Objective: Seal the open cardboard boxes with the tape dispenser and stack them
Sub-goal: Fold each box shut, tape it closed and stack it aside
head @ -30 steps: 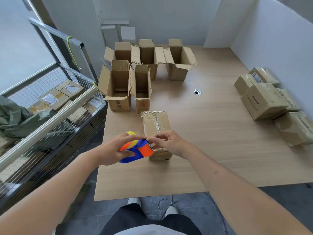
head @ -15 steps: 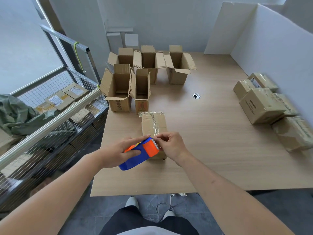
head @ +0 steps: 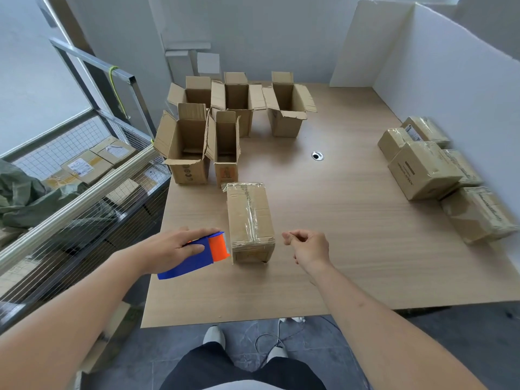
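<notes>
A closed cardboard box [head: 249,218] with clear tape along its top seam lies lengthwise on the wooden table [head: 351,249], near the front. My left hand [head: 171,247] grips the blue and orange tape dispenser [head: 202,253] just left of the box's near end. To the right of that box my right hand [head: 308,246] hovers with fingers loosely curled, holding nothing and apart from the box. Several open boxes [head: 228,128] stand upright at the back left of the table. Sealed boxes [head: 427,170] are piled at the right side.
A white partition wall [head: 450,88] runs along the table's right edge. A metal wire cage [head: 84,198] with parcels and green cloth stands to the left of the table. A round cable hole [head: 317,155] sits mid-table. My feet show below the front edge.
My right hand has let go of the dispenser's tape end and pulled away to the right of the box. The left hand carried the dispenser off the box's near end, down to its left side.
</notes>
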The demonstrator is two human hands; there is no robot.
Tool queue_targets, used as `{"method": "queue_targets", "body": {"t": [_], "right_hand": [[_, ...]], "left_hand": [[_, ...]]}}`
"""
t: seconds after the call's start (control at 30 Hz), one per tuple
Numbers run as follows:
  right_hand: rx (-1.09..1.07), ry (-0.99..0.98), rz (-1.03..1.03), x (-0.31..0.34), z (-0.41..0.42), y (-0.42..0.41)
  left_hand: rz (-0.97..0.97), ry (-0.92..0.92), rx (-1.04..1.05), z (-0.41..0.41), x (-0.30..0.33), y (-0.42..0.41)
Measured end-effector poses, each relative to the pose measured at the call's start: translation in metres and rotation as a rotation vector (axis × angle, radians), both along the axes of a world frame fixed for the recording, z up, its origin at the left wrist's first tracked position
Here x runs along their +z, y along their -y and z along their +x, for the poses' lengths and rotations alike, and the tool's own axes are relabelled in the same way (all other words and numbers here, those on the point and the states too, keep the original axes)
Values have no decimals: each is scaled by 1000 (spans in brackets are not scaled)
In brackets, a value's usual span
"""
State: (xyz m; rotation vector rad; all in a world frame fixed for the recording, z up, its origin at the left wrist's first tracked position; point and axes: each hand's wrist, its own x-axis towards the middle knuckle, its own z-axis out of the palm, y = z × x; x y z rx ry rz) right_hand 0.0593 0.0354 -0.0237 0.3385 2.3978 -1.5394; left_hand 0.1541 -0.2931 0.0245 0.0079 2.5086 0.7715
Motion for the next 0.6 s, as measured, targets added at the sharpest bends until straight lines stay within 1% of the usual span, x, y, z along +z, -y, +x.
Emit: {"method": "queue_targets", "body": {"t": [0.3, 0.47, 0.53, 0.6], "right_hand": [[11, 60, 24, -25, -5, 16], [-12, 81, -66, -38, -6, 23], [12, 81, -77, -44, -6, 22], [66, 73, -35, -48, -8, 25]], "left_hand": [[-73, 89, -19, -20, -22, 9], [-91, 121, -13, -30, -33, 5], [-73, 126, -20, -32, -36, 0], [-61, 118, -33, -36, -39, -6]]}}
